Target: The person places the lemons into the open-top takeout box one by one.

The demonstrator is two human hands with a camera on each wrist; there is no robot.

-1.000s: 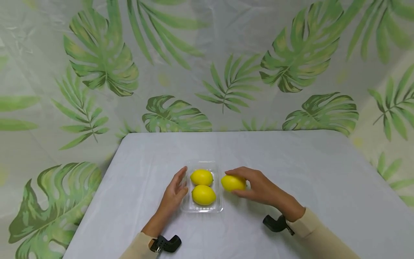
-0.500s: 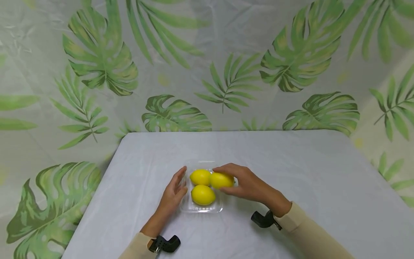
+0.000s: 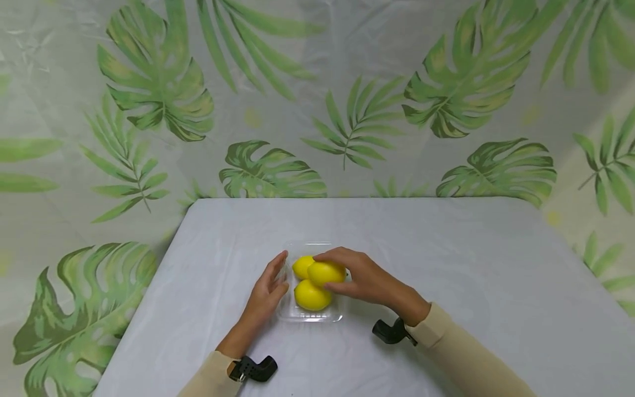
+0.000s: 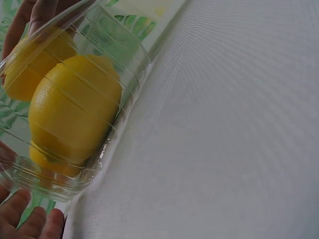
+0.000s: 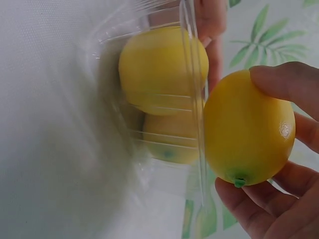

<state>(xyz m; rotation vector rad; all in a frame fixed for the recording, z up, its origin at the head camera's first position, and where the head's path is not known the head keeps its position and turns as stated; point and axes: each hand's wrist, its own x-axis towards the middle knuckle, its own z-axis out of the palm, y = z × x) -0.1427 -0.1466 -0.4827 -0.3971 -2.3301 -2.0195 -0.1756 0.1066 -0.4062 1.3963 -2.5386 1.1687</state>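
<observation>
Both hands are at work over the wide counter (image 3: 446, 264) draped in a pale grey cloth, which stretches out around and beyond them, with a leaf-printed plastic curtain (image 3: 347, 99) hanging behind it, far past my fingertips. Between my two hands sits a clear, ribbed plastic tray (image 3: 308, 315), rectangular and shallow. My left hand (image 3: 265, 291) rests against the tray's left wall with its fingers straight and relaxed, spread flat along the plastic and gripping nothing. My right hand (image 3: 359, 278) reaches in from the tray's right side with fingers and thumb curled round an oval yellow lemon (image 3: 326, 272), which it holds just above the tray, over the two lemons lying inside; from the right wrist view this lemon (image 5: 248, 130) shows a small green stem nub at its lower end and sits outside the tray's clear wall. Under my right fingers, the nearer yellow lemon (image 3: 311, 296) lies in the tray's near half, and the farther yellow lemon (image 3: 300, 266) lies in the far half, partly hidden by the held one.
</observation>
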